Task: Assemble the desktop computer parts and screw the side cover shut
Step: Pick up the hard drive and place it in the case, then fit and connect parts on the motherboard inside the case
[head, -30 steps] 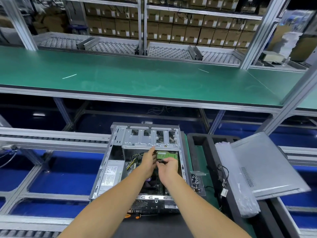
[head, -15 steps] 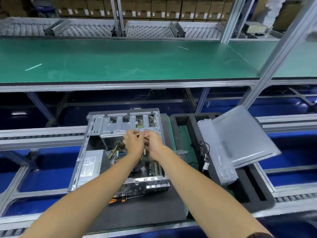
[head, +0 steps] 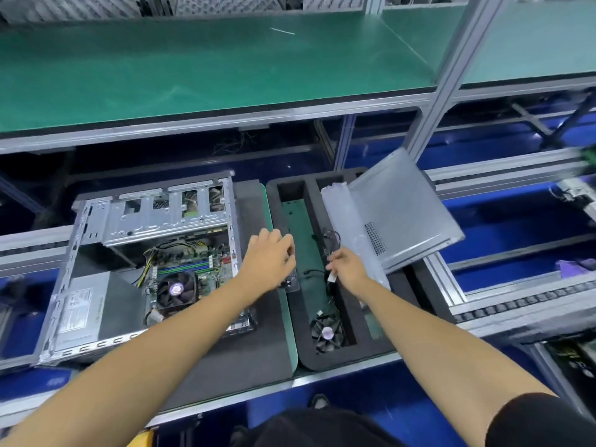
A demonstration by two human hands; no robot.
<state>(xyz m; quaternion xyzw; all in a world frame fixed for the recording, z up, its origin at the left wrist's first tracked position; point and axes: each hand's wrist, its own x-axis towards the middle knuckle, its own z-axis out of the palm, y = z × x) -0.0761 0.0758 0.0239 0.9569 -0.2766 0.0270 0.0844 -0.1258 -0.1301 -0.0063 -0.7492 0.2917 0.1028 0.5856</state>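
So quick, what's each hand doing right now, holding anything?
Left hand: fingers curled over a small dark part by the foam tray; actual grip cannot be told.
Right hand: pinching a black cable.

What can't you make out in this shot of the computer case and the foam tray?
- Left hand, head view: motion blur; whether it grips the small part under it is unclear.
- Right hand: its fingertips, turned away, may pinch the cable.
- Power supply label: print too small.
- Computer case near corner: hidden by the left forearm.
- Side cover underside: faces away.
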